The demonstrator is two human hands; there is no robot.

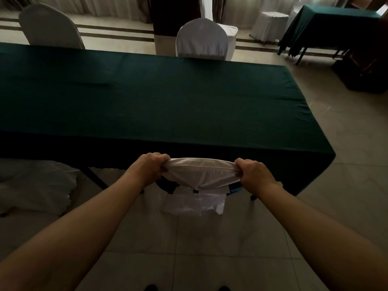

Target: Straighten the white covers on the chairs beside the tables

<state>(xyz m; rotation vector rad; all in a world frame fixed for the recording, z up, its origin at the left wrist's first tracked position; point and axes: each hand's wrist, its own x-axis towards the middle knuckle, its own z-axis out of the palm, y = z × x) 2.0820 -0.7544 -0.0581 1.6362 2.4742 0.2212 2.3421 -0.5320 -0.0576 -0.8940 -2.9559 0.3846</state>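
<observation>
A white chair cover (200, 174) sits over the backrest of a chair pushed against the near side of the long green table (159, 97). My left hand (150, 168) grips the cover's top left corner, and my right hand (253, 174) grips its top right corner. The cover's lower part hangs rumpled below a dark clip at the back. Two more white-covered chairs stand across the table, one at the far left (49, 27) and one at the middle (202, 39).
Another white-covered chair (35, 185) stands to my left at the same table. A second green-clothed table (331, 26) is at the back right, with a covered chair (268, 24) beside it. Light tiled floor lies to the right and under me.
</observation>
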